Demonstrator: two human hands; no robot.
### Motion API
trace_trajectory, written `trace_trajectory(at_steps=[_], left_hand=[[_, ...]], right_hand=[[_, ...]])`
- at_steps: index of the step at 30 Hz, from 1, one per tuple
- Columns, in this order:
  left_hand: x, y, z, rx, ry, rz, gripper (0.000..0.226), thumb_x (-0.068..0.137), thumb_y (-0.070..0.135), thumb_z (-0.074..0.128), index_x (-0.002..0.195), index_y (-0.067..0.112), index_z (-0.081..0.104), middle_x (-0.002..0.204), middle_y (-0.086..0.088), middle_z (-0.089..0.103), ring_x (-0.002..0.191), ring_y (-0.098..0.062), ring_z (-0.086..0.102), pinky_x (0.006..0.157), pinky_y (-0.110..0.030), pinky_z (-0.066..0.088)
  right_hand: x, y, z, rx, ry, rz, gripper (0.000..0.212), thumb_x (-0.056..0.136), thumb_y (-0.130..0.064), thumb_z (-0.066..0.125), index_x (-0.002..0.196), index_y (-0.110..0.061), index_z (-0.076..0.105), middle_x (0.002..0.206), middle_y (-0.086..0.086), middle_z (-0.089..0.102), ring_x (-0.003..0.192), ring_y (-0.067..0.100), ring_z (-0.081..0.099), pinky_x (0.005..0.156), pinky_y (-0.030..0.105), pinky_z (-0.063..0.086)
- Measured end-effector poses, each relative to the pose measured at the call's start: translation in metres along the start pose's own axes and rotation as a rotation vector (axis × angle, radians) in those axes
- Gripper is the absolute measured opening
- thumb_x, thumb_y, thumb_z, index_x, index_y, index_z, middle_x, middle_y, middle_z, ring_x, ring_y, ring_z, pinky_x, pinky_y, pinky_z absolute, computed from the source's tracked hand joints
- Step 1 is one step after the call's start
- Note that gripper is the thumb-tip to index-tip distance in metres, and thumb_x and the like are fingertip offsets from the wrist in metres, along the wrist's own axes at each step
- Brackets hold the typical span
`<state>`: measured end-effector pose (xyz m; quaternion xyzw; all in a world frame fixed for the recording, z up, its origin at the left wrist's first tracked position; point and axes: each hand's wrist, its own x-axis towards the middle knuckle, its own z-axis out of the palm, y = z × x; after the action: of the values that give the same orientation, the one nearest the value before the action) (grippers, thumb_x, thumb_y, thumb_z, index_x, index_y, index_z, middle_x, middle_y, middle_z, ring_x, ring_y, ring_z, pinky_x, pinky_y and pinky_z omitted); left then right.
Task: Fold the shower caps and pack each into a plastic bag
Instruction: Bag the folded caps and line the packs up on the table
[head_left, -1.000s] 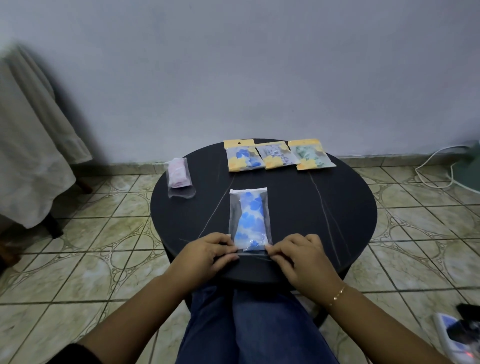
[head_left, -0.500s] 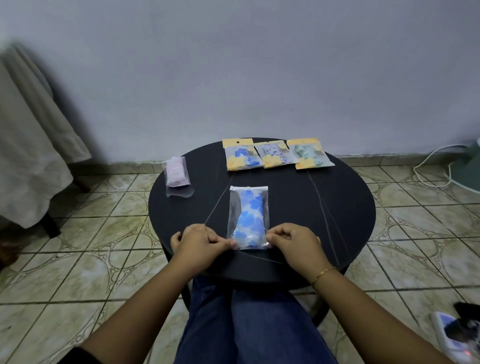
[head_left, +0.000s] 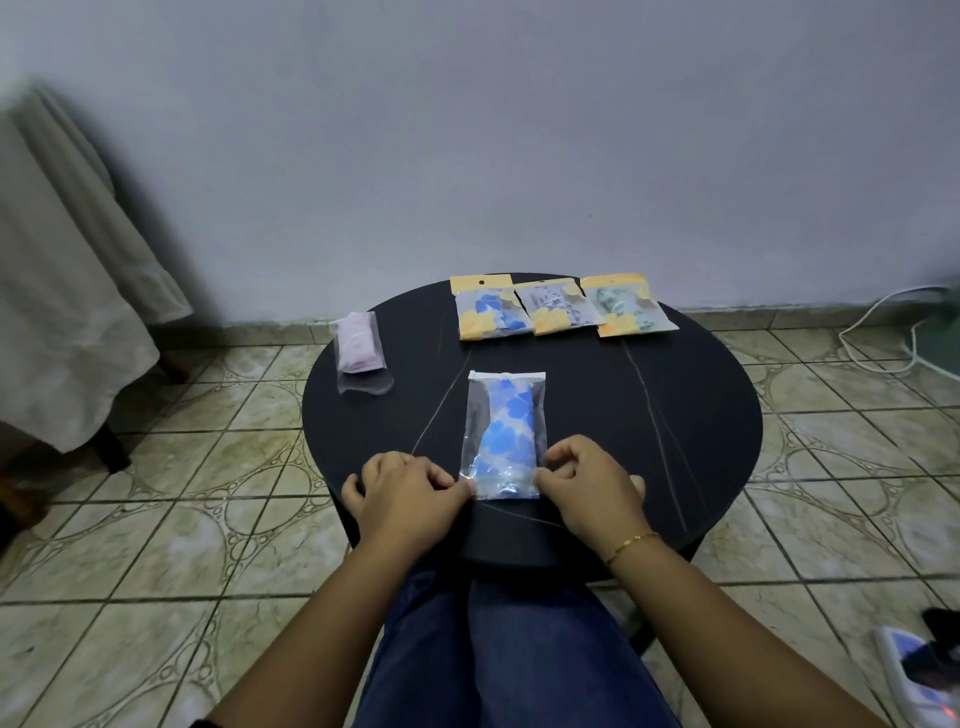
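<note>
A clear plastic bag (head_left: 505, 410) with a folded blue-flowered shower cap (head_left: 504, 441) inside lies lengthwise on the round black table (head_left: 649, 431). My left hand (head_left: 405, 493) pinches the bag's near left corner with curled fingers. My right hand (head_left: 589, 486) pinches the near right corner the same way. A pink cap in a clear bag (head_left: 357, 344) lies at the table's left edge. Three packed bags with yellow headers (head_left: 558, 307) sit in a row at the far edge.
Tiled floor surrounds the table. A cloth-covered piece of furniture (head_left: 57, 312) stands at the left. A white cable (head_left: 883, 322) runs along the wall at the right. A power strip (head_left: 919, 675) lies on the floor at lower right. My legs are under the table's near edge.
Both hands shifted from the bag's open flap near the table edge to its near corners. The flap that stuck out toward me no longer shows.
</note>
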<state>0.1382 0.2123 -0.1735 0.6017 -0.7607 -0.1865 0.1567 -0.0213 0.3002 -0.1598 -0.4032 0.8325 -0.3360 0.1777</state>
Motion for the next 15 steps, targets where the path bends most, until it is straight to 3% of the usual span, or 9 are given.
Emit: trace_trajectory(at_steps=[3,6,9,11,13,15], left_hand=[[-0.003,-0.003,0.002,-0.034,0.086,0.049,0.022,0.078,0.058,0.059,0.09,0.04,0.055,0.111,0.015,0.047,0.126,-0.011,0.031,0.108,-0.035,0.013],[-0.012,-0.009,0.008,-0.117,0.207,0.14,0.037,0.08,0.053,0.061,0.111,0.032,0.058,0.116,0.013,0.054,0.122,-0.013,0.04,0.101,-0.033,0.023],[-0.024,-0.01,0.013,-0.25,0.359,0.279,0.052,0.078,0.056,0.049,0.115,0.022,0.06,0.126,0.004,0.054,0.122,-0.017,0.042,0.097,-0.03,0.027],[-0.032,-0.008,0.013,-0.239,0.424,0.472,0.043,0.084,0.042,0.047,0.119,0.019,0.058,0.136,0.0,0.051,0.129,-0.016,0.038,0.102,-0.028,0.025],[-0.039,-0.003,0.017,-0.151,0.368,0.689,0.045,0.086,0.027,0.044,0.128,0.017,0.052,0.145,-0.002,0.044,0.138,-0.017,0.032,0.109,-0.03,0.023],[-0.043,-0.001,0.022,-0.025,0.262,0.788,0.056,0.083,0.023,0.041,0.138,0.012,0.043,0.149,-0.003,0.037,0.141,-0.017,0.026,0.112,-0.034,0.02]], right_hand=[[-0.004,0.003,0.004,-0.06,0.052,-0.048,0.012,0.086,-0.037,0.057,0.092,-0.031,0.048,0.078,-0.012,0.058,0.094,0.014,0.054,0.088,0.035,0.03],[-0.009,0.008,0.005,-0.027,0.128,-0.123,0.014,0.087,-0.035,0.061,0.094,-0.03,0.05,0.082,-0.014,0.048,0.088,0.01,0.052,0.09,0.034,0.032],[-0.021,0.014,0.01,0.111,0.273,-0.226,0.011,0.088,-0.036,0.057,0.096,-0.027,0.057,0.096,-0.014,0.048,0.092,0.01,0.052,0.087,0.033,0.033],[-0.03,0.015,0.014,0.054,0.407,-0.356,0.025,0.086,-0.034,0.046,0.1,-0.022,0.063,0.104,-0.009,0.055,0.099,0.015,0.052,0.081,0.031,0.032],[-0.036,0.015,0.019,-0.063,0.43,-0.529,0.035,0.084,-0.026,0.042,0.11,-0.018,0.065,0.118,-0.002,0.06,0.112,0.017,0.051,0.084,0.031,0.033],[-0.037,0.016,0.024,-0.219,0.323,-0.664,0.044,0.085,-0.023,0.04,0.123,-0.013,0.06,0.134,0.003,0.055,0.127,0.017,0.044,0.095,0.033,0.031]])
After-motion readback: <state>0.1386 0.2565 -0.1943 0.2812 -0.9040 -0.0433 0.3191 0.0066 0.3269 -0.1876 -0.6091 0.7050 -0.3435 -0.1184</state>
